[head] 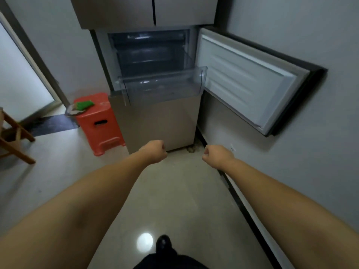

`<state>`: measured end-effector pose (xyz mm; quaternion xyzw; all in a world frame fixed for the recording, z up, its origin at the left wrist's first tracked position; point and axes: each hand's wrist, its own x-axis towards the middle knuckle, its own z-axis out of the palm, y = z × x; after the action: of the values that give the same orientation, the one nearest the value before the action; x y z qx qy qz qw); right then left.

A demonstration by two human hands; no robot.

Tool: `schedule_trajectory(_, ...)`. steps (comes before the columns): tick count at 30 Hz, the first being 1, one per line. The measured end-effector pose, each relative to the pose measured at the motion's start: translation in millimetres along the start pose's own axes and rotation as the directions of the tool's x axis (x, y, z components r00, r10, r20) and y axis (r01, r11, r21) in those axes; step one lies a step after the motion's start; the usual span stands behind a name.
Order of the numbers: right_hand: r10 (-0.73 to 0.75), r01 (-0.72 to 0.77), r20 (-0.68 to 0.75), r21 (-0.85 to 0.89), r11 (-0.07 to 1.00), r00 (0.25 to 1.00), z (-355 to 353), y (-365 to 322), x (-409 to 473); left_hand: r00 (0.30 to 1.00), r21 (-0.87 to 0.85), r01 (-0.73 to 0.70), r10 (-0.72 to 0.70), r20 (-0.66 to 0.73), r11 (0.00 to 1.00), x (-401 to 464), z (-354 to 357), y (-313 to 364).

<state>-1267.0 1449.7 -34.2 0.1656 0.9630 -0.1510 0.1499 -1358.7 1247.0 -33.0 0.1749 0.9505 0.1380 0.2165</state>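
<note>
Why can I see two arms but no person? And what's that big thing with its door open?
The camera sits on a person's head and looks forward and down, so you see only their own arms reaching out. The left hand and the right hand are curled into fists and hold nothing. In front of them stands a fridge. One door stands open to the right, and a clear drawer sticks out. Beside the fridge is a red stool with something green on top. At the bottom you can see the person's dark shoe on the shiny floor.
</note>
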Motion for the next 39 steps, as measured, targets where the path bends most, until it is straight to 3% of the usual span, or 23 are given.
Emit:
schedule_trajectory(6, 0.018, -0.013, -0.043, 0.119, 0.993, 0.999, -38, -31, 97, 0.995, -0.088, -0.038, 0.029, -0.095, 0.995, 89, -76, -16)
schedule_trajectory(10, 0.032, -0.023, -0.04, 0.203, 0.979, 0.999, -51, -49, 154, 0.994, -0.216, -0.001, -0.022, -0.106, 0.976, 136, -98, -27)
schedule_trajectory(13, 0.048, -0.024, -0.063, 0.342, 0.939, 0.997, -69, -61, 207, 0.989, -0.444, 0.043, -0.102, -0.111, 0.895, 177, -116, -35)
schedule_trajectory(15, 0.074, -0.037, -0.06, 0.468, 0.883, 0.995, -83, -66, 244, 0.978, -0.64, 0.091, -0.191, -0.089, 0.763, 202, -129, -38)
schedule_trajectory(17, 0.124, -0.079, -0.024, 0.652, 0.754, 0.992, -99, -71, 283, 0.957, -0.836, 0.114, -0.287, -0.053, 0.537, 230, -142, -38)
schedule_trajectory(19, 0.161, -0.137, 0.057, 0.828, 0.544, 0.985, -116, -78, 317, 0.935, -0.951, 0.089, -0.355, -0.024, 0.297, 256, -153, -40)
schedule_trajectory(21, 0.178, -0.192, 0.136, 0.918, 0.348, 0.975, -133, -82, 344, 0.915, -0.988, 0.097, -0.4, 0.043, 0.116, 277, -160, -42)
schedule_trajectory(25, 0.139, -0.279, 0.261, 0.952, 0.126, 0.955, -160, -86, 403, 0.893, -0.979, 0.089, -0.42, 0.16, -0.184, 320, -170, -34)
schedule_trajectory(29, 0.151, -0.222, 0.237, 0.969, -0.112, 0.96, -163, -93, 441, 0.873, -0.96, -0.055, -0.48, 0.087, -0.274, 347, -162, -13)
schedule_trajectory(33, 0.176, -0.158, 0.186, 0.974, -0.163, 0.967, -160, -92, 454, 0.836, -0.929, -0.167, -0.547, 0.044, -0.33, 364, -156, -1)
schedule_trajectory(37, 0.084, -0.142, 0.169, 0.955, -0.261, 0.982, -163, -99, 461, 0.821, -0.917, -0.247, -0.57, -0.025, -0.315, 371, -177, -8)
schedule_trajectory(39, 0.038, -0.166, 0.185, 0.941, -0.295, 0.982, -169, -110, 475, 0.845, -0.9, -0.249, -0.534, -0.021, -0.359, 380, -192, -22)
